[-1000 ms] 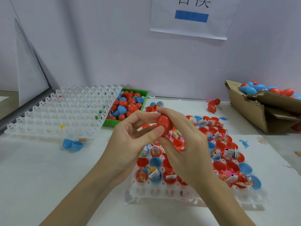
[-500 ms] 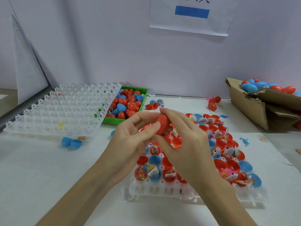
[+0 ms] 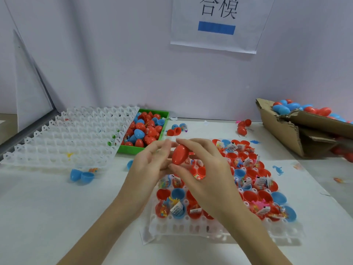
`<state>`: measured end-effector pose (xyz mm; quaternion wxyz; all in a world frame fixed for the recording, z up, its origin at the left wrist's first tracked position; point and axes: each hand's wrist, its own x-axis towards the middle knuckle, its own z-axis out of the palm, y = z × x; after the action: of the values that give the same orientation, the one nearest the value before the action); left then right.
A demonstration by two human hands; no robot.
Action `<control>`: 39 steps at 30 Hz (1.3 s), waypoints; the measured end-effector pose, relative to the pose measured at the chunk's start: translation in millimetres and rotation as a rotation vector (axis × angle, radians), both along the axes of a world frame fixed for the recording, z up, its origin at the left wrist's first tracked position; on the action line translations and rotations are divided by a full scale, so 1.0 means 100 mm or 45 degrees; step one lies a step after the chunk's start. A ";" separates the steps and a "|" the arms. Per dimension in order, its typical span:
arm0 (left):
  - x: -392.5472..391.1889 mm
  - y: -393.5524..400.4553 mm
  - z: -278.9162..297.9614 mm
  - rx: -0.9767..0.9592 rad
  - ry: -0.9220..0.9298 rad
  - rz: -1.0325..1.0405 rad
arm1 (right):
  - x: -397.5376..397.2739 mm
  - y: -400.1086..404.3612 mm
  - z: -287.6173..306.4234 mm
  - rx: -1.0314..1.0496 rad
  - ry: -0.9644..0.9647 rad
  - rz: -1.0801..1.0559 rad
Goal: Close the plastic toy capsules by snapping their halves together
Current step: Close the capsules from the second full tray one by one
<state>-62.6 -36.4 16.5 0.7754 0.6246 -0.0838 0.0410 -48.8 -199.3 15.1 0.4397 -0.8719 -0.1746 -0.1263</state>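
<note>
The right hand [image 3: 208, 176] pinches a closed red capsule [image 3: 180, 154] between thumb and fingers, holding it tilted above the far left part of the filled tray [image 3: 191, 229]. The left hand [image 3: 150, 167] is beside the capsule with its fingers relaxed and loosely extended; the fingertips lie near the capsule's upper end, and whether they touch it cannot be told.

The filled tray, white and gridded, sits on the desk [image 3: 57, 217] near the front edge, right of centre. Its cells hold open red and blue capsule halves, many with small toys and paper slips inside.

An empty white tray [image 3: 72, 138] lies at the desk's left side, its right edge resting on a green bin [image 3: 137, 150]. The bin stands toward the back edge and is heaped with red and blue capsule halves.

A blue open capsule [image 3: 81, 175] lies on the desk just in front of the empty tray. A few red capsules [image 3: 242, 128] lie near the back edge, right of centre.

A cardboard box [image 3: 286, 134] at the back right corner holds closed red and blue capsules.

A paper sign [image 3: 217, 23] with a blue bar hangs on the wall behind the desk.
</note>
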 end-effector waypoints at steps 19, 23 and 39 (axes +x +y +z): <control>-0.04 0.04 0.00 0.760 -0.864 0.590 | 1.12 -0.94 0.68 1.362 0.528 -0.018; -0.03 0.04 -0.02 0.784 -0.844 0.574 | 1.02 -0.70 0.40 0.620 0.397 -0.181; 0.01 0.08 -0.02 0.764 -0.727 0.606 | 1.47 -0.71 0.31 -0.995 0.236 -0.238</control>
<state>-61.7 -28.4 14.4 0.4758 0.7864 -0.1562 0.3616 98.5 -270.4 45.7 0.0762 -0.9930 -0.0892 -0.0107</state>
